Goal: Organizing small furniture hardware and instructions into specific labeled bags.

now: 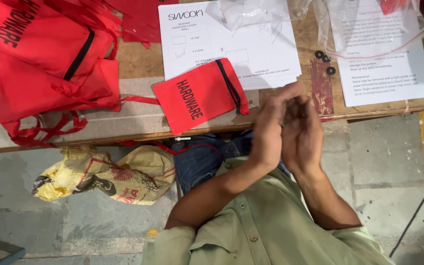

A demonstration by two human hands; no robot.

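Green shirt [266, 230] fills the lower centre of the frame, closest to the lens. Palms are pressed together at centre frame: left hand [267, 128] and right hand [301, 133] are held flat against each other, fingers extended and slightly blurred; whether anything is held between them cannot be told. Both hands are held just over the near edge of the wooden bench [138, 61]. Just left of the hands, a small red zip pouch [199, 95] is laid on the bench, overlapping a white instruction sheet [231, 37]. Three black washers [326, 61] are seen upper right of the hands, beside a second printed sheet [386, 73] under a clear plastic bag [369, 27]. A pile of red pouches [40, 54] is stacked upper left. A crumpled yellow sack [109, 174] is left on the floor, lower left.
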